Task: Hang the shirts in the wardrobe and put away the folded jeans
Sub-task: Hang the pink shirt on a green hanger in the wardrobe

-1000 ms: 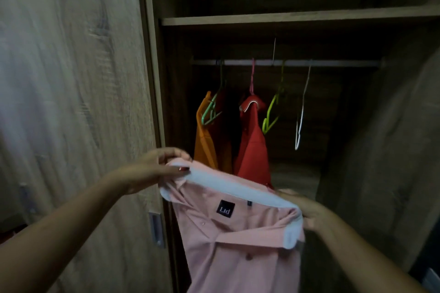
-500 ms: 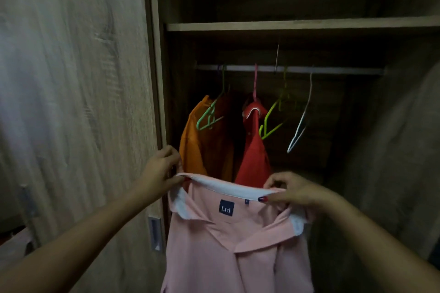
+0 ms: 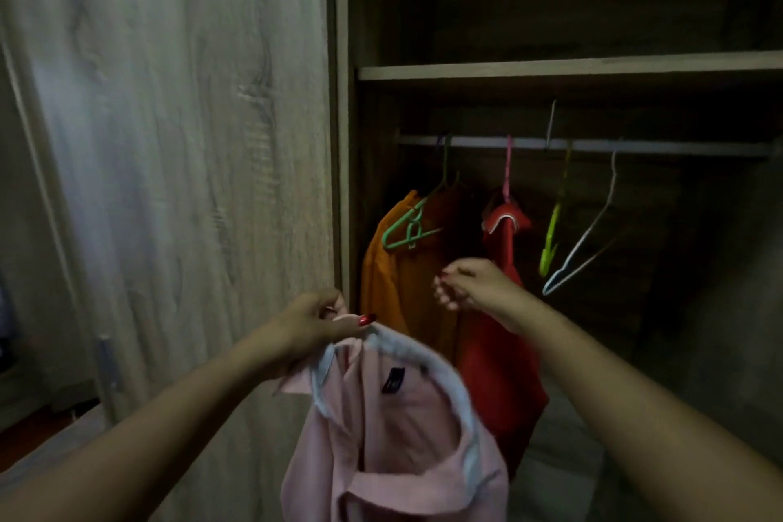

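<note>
A pink shirt point(image 3: 402, 437) with a white-lined collar hangs from my left hand point(image 3: 313, 322), which pinches the collar in front of the open wardrobe. My right hand point(image 3: 470, 284) holds nothing, its fingers loosely curled, raised in front of the red shirt point(image 3: 504, 352). On the rail point(image 3: 678, 148) hang an orange shirt point(image 3: 390, 288) on a green hanger point(image 3: 409, 227), the red shirt on a pink hanger point(image 3: 507, 165), a bare yellow-green hanger point(image 3: 551, 242) and a bare white hanger point(image 3: 589, 246). No jeans are in view.
The wardrobe's wooden door point(image 3: 169, 165) stands to the left, right beside my left hand. A shelf point(image 3: 551, 68) runs above the rail, with a dark compartment over it. The wardrobe's right side is dark.
My right hand has let go of the pink shirt's collar and risen toward the hangers. The shirt now sags from my left hand alone.
</note>
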Tool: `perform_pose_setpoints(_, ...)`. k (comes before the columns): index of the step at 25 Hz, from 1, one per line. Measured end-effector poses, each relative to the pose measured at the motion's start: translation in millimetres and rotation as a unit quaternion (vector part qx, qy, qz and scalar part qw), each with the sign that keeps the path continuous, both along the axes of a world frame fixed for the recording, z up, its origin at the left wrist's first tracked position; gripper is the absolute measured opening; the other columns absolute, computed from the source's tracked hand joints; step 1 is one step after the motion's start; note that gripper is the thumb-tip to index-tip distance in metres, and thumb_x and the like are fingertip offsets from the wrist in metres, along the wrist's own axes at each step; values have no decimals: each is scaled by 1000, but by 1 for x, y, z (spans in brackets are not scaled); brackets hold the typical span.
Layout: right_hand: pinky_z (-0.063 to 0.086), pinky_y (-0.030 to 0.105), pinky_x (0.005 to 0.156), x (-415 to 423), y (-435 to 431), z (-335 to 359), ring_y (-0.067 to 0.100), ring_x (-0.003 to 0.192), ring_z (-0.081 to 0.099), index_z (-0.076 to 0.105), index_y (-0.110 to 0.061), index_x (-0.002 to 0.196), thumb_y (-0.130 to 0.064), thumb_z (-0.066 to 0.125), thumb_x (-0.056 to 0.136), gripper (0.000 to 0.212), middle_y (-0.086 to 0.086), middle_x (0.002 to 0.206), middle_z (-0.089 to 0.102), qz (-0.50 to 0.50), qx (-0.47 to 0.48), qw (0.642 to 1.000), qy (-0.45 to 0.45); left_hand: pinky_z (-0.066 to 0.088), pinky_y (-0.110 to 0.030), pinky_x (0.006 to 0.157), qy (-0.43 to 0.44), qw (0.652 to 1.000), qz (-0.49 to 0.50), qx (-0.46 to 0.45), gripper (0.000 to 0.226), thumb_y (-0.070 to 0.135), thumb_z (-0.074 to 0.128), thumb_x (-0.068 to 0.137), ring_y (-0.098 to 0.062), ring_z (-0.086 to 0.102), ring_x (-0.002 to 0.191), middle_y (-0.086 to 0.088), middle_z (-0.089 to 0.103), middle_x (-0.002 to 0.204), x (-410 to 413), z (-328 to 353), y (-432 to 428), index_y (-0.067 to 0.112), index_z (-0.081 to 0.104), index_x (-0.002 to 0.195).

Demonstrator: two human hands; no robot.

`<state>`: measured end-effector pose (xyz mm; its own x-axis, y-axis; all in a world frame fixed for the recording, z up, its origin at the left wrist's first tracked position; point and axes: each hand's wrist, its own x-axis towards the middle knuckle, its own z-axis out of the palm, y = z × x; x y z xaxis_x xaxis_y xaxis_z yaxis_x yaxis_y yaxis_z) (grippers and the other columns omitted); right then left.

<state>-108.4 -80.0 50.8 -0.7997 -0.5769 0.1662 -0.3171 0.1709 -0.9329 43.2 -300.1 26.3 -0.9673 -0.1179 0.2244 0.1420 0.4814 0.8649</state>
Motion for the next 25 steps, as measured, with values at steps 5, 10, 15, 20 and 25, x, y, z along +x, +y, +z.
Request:
perform_pose_setpoints(5, 55, 37, 84, -31, -79, 42, 25, 98, 61, 46, -30, 130, -25, 46, 97, 34, 9, 115, 58, -60, 46, 990, 116, 49, -27, 59, -12, 997, -2, 75, 14, 22, 60, 90, -14, 59, 66, -6, 60, 74, 1, 21, -3, 13, 57, 80)
perform_pose_setpoints(10, 46, 47, 98, -48, -103, 29, 35, 112, 51, 41, -28, 120, -27, 51, 91, 30, 12, 126, 43, -197, 108, 954, 200, 46, -24, 54, -42, 985, 0, 165, 11, 16, 55, 92, -16, 52, 62, -12, 53, 75, 14, 41, -11, 7, 53, 86)
perform_pose_setpoints(15, 51, 43, 95, -59, -103, 35, 31, 110, 60, 29, -7, 129, -11, 66, 83, 59, 12, 120, 57, -255, -45, 966, 1, 53, -27, 55, -93, 949, -10, 302, 14, 11, 68, 79, -18, 56, 63, -12, 59, 75, 17, 42, -15, 7, 55, 85)
perform_pose_setpoints(20, 52, 34, 67, -59, -83, 44, 23, 76, 63, 64, -11, 82, -19, 52, 92, 18, 5, 76, 62, -257, -133, 957, -14, 59, -35, 75, -70, 919, -98, 374, 42, -3, 64, 76, -25, 64, 84, -17, 64, 100, 19, 45, -10, 9, 65, 115)
perform_pose_setpoints(25, 49, 34, 53, -33, -61, 27, 22, 63, 60, 58, -16, 96, -15, 51, 91, 9, 11, 79, 64, -256, -183, 944, 99, 56, -30, 83, -55, 941, -89, 321, 37, -2, 62, 73, -21, 65, 93, -14, 70, 106, 16, 42, 9, 8, 72, 107)
